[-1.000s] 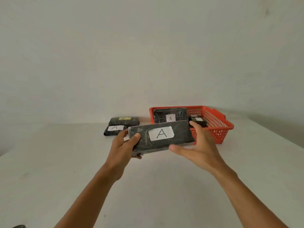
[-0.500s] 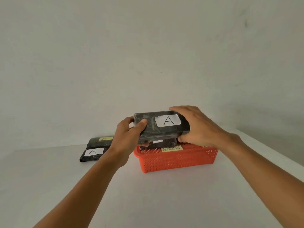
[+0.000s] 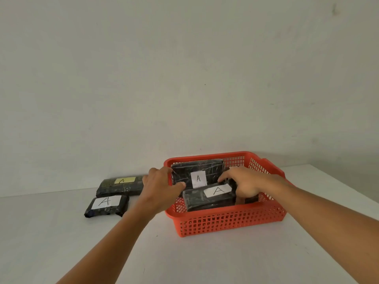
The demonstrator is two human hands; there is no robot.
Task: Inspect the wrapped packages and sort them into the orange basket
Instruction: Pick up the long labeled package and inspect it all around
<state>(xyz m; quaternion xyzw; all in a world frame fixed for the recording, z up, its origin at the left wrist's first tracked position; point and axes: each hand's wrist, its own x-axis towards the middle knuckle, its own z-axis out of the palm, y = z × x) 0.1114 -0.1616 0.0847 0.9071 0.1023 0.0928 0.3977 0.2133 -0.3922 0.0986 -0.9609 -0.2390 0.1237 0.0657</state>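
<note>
— Down in the orange basket [image 3: 229, 223], near its front wall, lies a black wrapped package [image 3: 209, 198] with a white label marked A facing up. Both hands are on it.

— How are they holding it?

— The left hand [image 3: 162, 188] reaches over the basket's left rim, thumb stretched toward the package's left end, fingers partly curled; it touches that end, but I cannot tell whether it truly grips. The right hand [image 3: 245, 184] is cupped over the package's right end, fingers bent down behind it. It looks closed on that end, though the fingertips are hidden.

— Anything else in the basket?

— A second black package [image 3: 196, 171] stands tilted against the back wall, behind the first, its white A label facing us. The left hand's knuckles are just beside its left edge. There is something dark under the right hand too, near the right wall, but too hidden to name.

— And outside?

— Two more packages on the white bench [image 3: 184, 259], to the left of the basket and well apart from it. The nearer small one [image 3: 106, 206] has a white A label. The long one [image 3: 121, 186] behind it, touching it or nearly so, carries a yellow label marked A. A plain pale wall [image 3: 184, 78] rises behind everything.
</note>
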